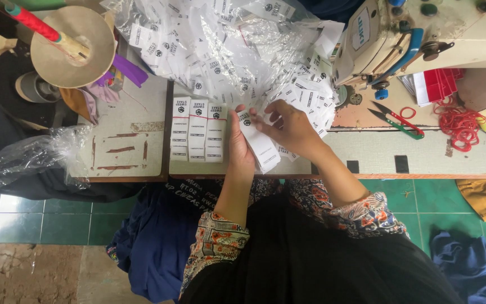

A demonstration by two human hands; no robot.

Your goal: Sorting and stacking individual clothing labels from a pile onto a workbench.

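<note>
My left hand (pixel 241 147) holds a stack of white printed fabric labels (pixel 262 147) over the table's front edge. My right hand (pixel 289 125) pinches the top of that same stack, fingers on the uppermost label. Just left of my hands, three neat rows of sorted white labels (pixel 198 130) lie flat on the table. Behind my hands spreads a big loose heap of the same labels (pixel 237 50) spilling out of clear plastic.
A cream sewing machine (pixel 423 34) stands at the right rear, with thread snips (pixel 396 119) and red rubber bands (pixel 460 125) beside it. A thread cone (pixel 74 48) sits at the left, a clear plastic bag (pixel 29 157) below it. Blue cloth (pixel 158 236) lies on the green tiled floor.
</note>
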